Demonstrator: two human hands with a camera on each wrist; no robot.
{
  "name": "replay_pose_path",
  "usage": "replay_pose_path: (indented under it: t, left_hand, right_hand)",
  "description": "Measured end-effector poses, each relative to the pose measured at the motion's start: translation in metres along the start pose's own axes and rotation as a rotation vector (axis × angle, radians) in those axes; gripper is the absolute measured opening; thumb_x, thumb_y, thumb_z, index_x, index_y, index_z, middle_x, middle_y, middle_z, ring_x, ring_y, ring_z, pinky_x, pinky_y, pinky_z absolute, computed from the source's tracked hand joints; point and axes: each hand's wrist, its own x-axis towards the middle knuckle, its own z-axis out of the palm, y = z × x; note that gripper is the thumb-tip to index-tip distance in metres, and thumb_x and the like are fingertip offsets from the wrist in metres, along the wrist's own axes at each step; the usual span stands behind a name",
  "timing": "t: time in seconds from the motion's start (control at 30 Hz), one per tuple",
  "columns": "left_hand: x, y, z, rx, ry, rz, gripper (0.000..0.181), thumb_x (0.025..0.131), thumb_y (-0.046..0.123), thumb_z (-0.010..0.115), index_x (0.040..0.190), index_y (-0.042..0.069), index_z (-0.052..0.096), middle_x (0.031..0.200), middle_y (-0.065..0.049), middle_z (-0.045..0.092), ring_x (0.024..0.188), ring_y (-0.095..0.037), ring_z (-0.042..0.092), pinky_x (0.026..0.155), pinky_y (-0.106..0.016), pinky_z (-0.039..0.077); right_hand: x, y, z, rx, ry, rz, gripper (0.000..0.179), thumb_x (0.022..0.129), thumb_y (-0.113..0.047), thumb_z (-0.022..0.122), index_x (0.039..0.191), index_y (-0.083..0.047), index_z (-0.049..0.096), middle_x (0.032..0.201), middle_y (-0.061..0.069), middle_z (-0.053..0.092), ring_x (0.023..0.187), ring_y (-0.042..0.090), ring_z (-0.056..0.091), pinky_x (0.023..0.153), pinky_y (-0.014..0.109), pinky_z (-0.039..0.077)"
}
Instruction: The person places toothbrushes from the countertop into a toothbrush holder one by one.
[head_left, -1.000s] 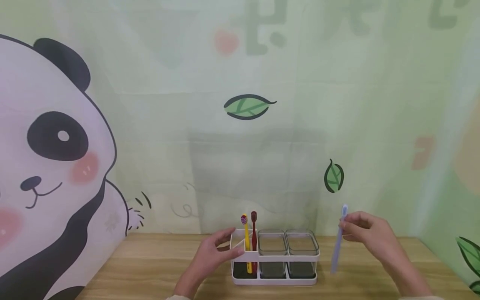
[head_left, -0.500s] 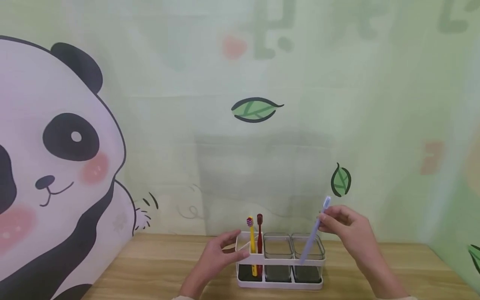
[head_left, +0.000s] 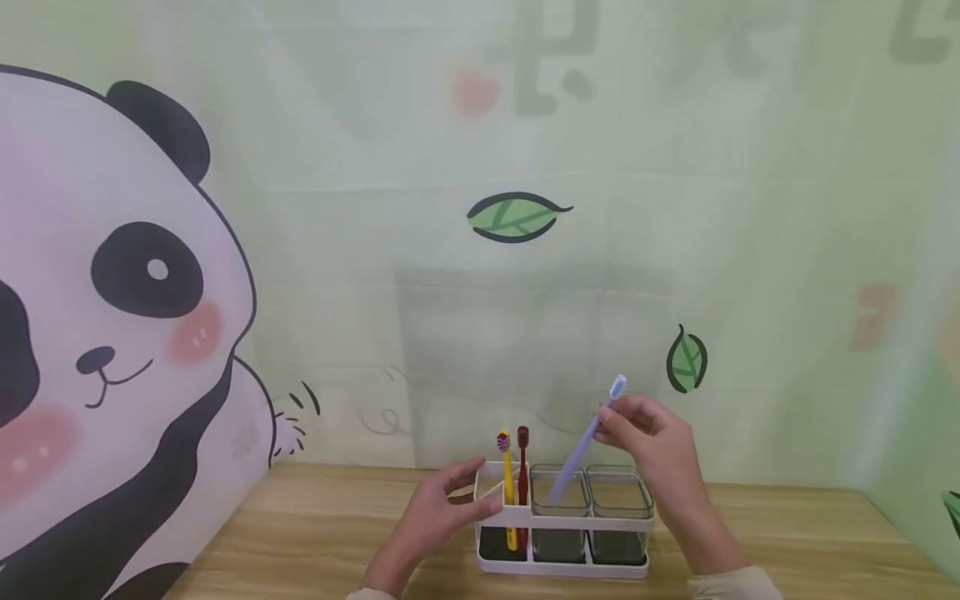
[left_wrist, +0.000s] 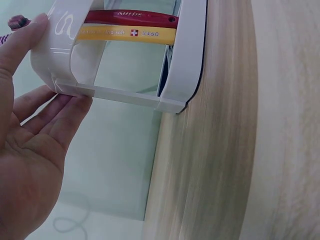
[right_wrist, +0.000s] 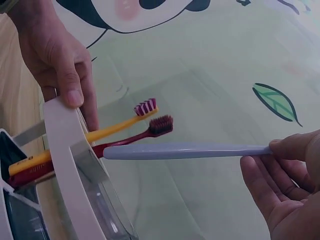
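A white toothbrush holder (head_left: 592,524) stands on the wooden table. My left hand (head_left: 438,510) grips its left end, thumb on the front rim and fingers round the back. In its left compartments stand a yellow toothbrush (head_left: 507,479) with a purple-and-white head and a dark red toothbrush (head_left: 522,471). My right hand (head_left: 663,450) pinches a lavender toothbrush (head_left: 576,463) near its bristle end. It leans, head up, its lower handle end overlapping the middle glass cup in the head view. In the right wrist view the handle end (right_wrist: 112,152) comes close beside the red toothbrush.
Two clear square glass cups sit in the holder, one in the middle (head_left: 558,510) and one on the right (head_left: 621,504). Behind the wooden table (head_left: 787,533) hangs a pale green cloth (head_left: 337,250) printed with a panda and leaves.
My right hand has carried the lavender toothbrush leftward, from right of the holder to over the glass cups, tilting it more. My left hand keeps its grip on the holder.
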Motion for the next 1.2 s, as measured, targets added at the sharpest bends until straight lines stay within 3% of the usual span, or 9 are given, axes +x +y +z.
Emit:
replay_pose_path:
  t: [0.3,0.63,1.2]
  left_hand:
    - [0.0,-0.001,0.0,-0.008,-0.003,0.012,0.071,0.091,0.025,0.087,0.148,-0.004,0.057,0.144,-0.027,0.061,0.133,-0.046,0.059,0.105,-0.051,0.056]
    - [0.001,-0.001,0.0,-0.009,-0.007,0.012,0.071,0.092,0.027,0.087,0.148,-0.006,0.057,0.145,-0.026,0.06,0.134,-0.045,0.058,0.105,-0.052,0.056]
    - [0.001,0.0,-0.001,-0.017,-0.005,0.001,0.071,0.092,0.028,0.087,0.148,-0.003,0.058,0.146,-0.026,0.06,0.133,-0.045,0.059,0.105,-0.052,0.056]
  right_hand:
    - [0.007,0.002,0.026,0.019,0.015,0.032,0.026,0.102,-0.011,0.074,0.118,0.007,0.066,0.114,0.017,0.075,0.092,0.018,0.078,0.09,0.029,0.063]
    - [0.003,0.018,0.05,-0.038,-0.014,0.031,0.018,0.102,-0.009,0.073,0.115,0.003,0.07,0.11,0.016,0.076,0.095,0.025,0.077,0.089,0.031,0.064]
    - [-0.005,0.042,0.067,-0.111,-0.018,0.061,0.013,0.099,-0.009,0.076,0.109,0.0,0.072,0.102,0.01,0.076,0.092,0.024,0.075,0.082,0.026,0.064]
